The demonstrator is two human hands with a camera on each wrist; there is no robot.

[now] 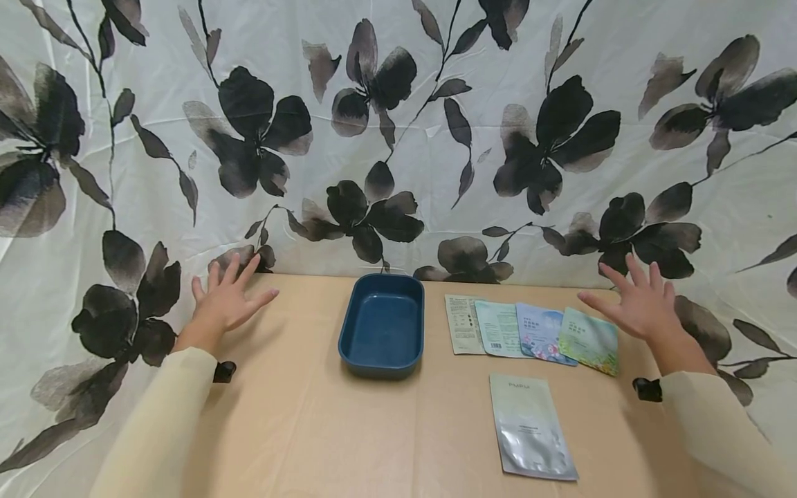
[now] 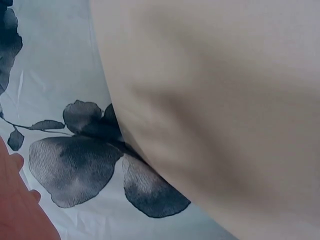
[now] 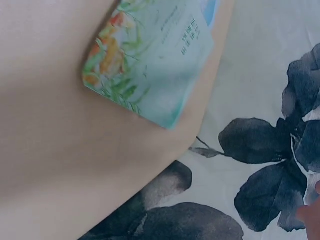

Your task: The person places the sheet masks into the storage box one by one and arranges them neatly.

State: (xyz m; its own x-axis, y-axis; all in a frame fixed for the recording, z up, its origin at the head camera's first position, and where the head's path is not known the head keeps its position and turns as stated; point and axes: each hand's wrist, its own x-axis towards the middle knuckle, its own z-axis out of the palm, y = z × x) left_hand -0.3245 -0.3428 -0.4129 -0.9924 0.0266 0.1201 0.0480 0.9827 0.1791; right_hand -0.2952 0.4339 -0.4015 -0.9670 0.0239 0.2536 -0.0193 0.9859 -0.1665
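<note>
My left hand hovers over the table's left side with its fingers spread, holding nothing. Over on the right, my right hand is also raised with fingers spread, close to a green sheet mask packet. That packet overlaps a blue-purple packet, which lies beside a pale teal packet and a cream packet in a fanned row. Nearer the front lies a larger silver pouch. A dark blue rectangular bin stands near the middle. In the right wrist view the green packet shows its flowery print.
The light tan table has rounded corners. Behind and beside it hangs a white cloth with black flowers. Dark bands with small devices sit at both wrists, below cream sleeves.
</note>
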